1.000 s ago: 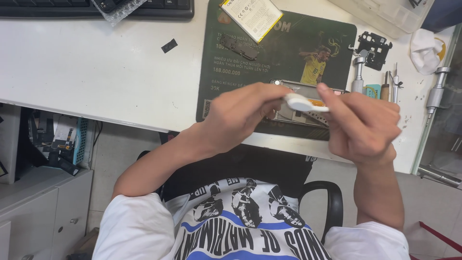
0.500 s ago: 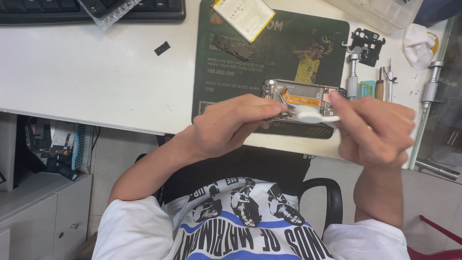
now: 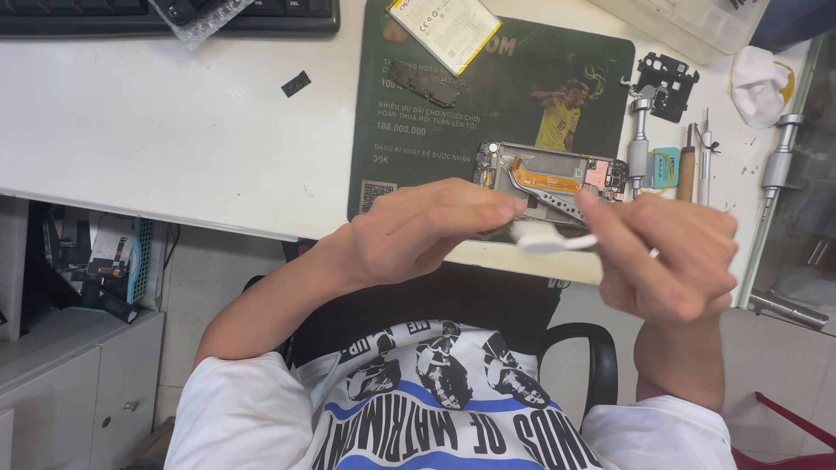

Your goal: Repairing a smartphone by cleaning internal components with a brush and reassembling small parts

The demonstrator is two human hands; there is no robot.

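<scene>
Wiping looks like the step in hand: a small white wipe (image 3: 550, 241) is pinched between both hands, just in front of the opened phone (image 3: 550, 178) on the dark green mat (image 3: 488, 96). The left hand (image 3: 427, 228) has a narrow grip on one end, the right hand (image 3: 670, 252) on the other. A steady hold seems needed. A clear plastic box (image 3: 688, 26) sits at the far edge of the tabletop (image 3: 174, 130); I cannot tell what it holds.

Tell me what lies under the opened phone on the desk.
The opened phone lies on a dark green printed mat, which rests on the white desk. Its near edge is covered by the left hand and right hand, which hold a small white piece.
</scene>
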